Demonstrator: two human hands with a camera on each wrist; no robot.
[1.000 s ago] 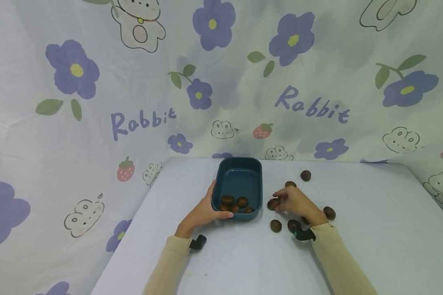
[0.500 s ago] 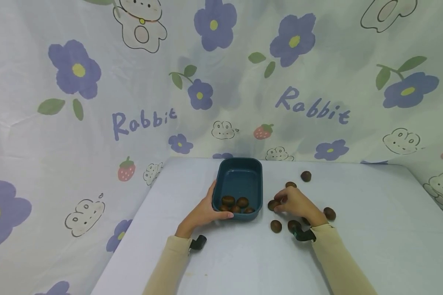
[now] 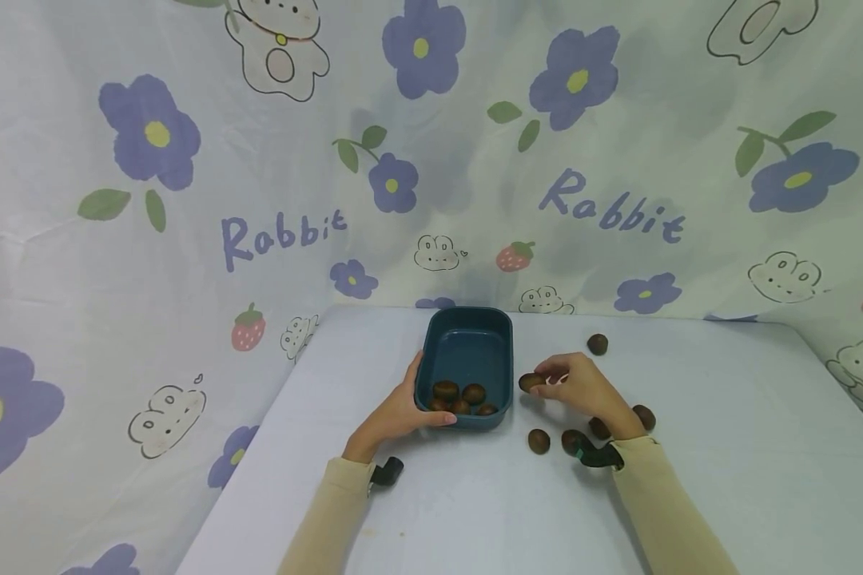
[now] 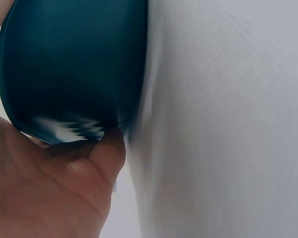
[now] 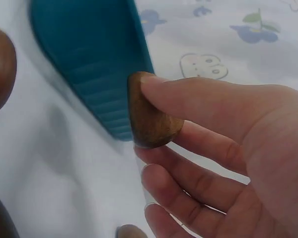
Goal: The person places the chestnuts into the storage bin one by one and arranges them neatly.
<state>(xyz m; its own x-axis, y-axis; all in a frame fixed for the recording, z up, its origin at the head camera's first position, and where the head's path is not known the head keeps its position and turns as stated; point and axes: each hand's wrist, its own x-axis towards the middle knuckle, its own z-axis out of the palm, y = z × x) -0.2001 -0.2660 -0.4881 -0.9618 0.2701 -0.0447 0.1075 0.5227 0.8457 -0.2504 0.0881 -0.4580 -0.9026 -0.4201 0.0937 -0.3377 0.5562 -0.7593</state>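
Note:
A deep blue-green rectangular box point(image 3: 471, 353) stands on the table with several brown chestnuts point(image 3: 474, 394) gathered at its near end. My left hand point(image 3: 395, 413) grips the box's near left corner, thumb across the near wall and fingers along the left side. In the left wrist view the thumb and palm lie against the box's outer wall point(image 4: 74, 64). Just right of the box, my right hand point(image 3: 584, 387) pinches one chestnut point(image 5: 151, 116) between thumb and fingers, raised above the table. Its other fingers are loosely curled below, as the right wrist view shows.
Loose chestnuts lie on the white table point(image 3: 475, 511): one far back point(image 3: 598, 344), one near the front point(image 3: 538, 441), and several around the right wrist, such as one point(image 3: 644, 417) beside it. A patterned cloth point(image 3: 446, 160) hangs behind the table.
My right hand has closed its pinch on a chestnut and lifted it off the table, slightly up and away from me. The left hand and the box stay put.

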